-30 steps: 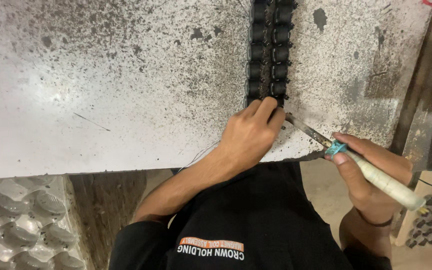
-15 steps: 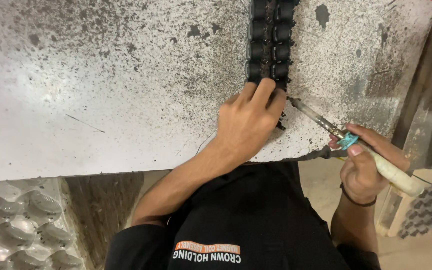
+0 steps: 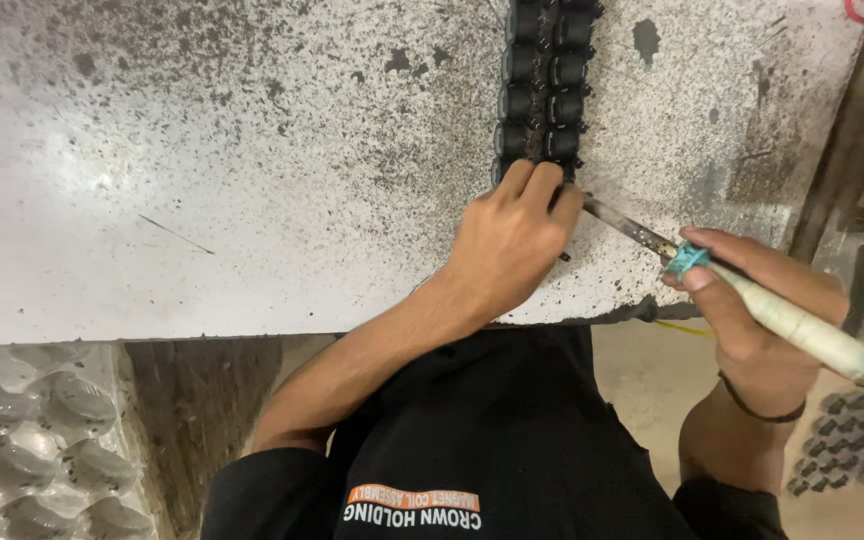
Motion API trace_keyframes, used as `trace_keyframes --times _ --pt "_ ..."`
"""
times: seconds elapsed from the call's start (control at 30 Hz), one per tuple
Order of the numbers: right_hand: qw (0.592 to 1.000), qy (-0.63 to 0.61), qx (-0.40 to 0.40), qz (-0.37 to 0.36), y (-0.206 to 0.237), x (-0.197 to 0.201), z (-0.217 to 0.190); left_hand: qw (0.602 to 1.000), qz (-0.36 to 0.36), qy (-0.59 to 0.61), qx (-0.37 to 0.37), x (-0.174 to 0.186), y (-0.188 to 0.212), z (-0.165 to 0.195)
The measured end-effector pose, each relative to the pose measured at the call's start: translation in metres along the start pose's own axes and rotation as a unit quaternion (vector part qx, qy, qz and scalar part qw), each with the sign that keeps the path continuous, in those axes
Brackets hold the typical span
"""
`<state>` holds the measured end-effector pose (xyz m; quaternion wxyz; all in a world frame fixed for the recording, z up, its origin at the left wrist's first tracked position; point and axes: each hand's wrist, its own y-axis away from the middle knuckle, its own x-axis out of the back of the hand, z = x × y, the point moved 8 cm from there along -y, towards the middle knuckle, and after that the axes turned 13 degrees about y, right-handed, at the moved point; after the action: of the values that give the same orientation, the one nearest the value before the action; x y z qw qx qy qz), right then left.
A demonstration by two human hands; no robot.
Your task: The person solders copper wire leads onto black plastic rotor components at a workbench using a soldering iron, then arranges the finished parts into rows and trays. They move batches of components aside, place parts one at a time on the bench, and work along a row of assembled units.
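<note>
Fingers of right hand (image 3: 762,320) clenched round cream-handled soldering iron (image 3: 752,300), now raised closer to bench edge. Left hand (image 3: 507,245) fingertips press near end of double row of black cylindrical components (image 3: 544,90) on speckled grey benchtop (image 3: 202,180); tip meets there, joint apparently underway.

My left hand (image 3: 512,245) presses black parts strip (image 3: 544,90) at 12 o'clock; right hand (image 3: 767,330) at 3 grips soldering iron (image 3: 742,290), tip touching strip.

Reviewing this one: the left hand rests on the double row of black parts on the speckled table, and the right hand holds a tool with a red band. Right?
Not quite: in the head view the band on the tool in the right hand is teal, not red.
</note>
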<state>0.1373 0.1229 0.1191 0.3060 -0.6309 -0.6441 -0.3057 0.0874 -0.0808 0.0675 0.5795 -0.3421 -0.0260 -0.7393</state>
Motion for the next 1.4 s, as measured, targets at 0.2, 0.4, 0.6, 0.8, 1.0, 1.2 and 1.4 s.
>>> trace_keyframes --times 0.2,0.4,0.6,0.8,1.0,1.2,1.4 --pt "0.952 -0.292 -0.030 0.082 0.002 -0.016 0.048 0.995 0.072 0.040 -0.057 0.072 -0.009 0.028" --pt "0.948 -0.290 -0.026 0.131 0.009 -0.029 0.069 0.999 0.031 -0.010 -0.036 0.029 -0.033 -0.013" --pt "0.968 -0.229 -0.023 0.104 0.000 -0.026 0.053 1.000 0.003 -0.017 -0.020 -0.011 -0.015 -0.034" --pt "0.994 -0.087 0.015 0.058 -0.015 -0.019 0.009 0.999 -0.011 -0.007 -0.029 -0.021 -0.015 -0.031" --pt "0.999 -0.036 0.019 0.012 -0.023 -0.002 -0.004 1.000 -0.015 0.000 -0.008 -0.001 -0.022 -0.017" --pt "0.933 -0.345 -0.030 0.103 -0.021 -0.027 0.055 0.995 0.020 0.094 0.012 0.036 -0.030 -0.014" --pt "0.945 -0.300 0.003 0.130 -0.018 -0.030 0.063 0.997 0.072 -0.018 -0.005 0.018 -0.041 -0.029"
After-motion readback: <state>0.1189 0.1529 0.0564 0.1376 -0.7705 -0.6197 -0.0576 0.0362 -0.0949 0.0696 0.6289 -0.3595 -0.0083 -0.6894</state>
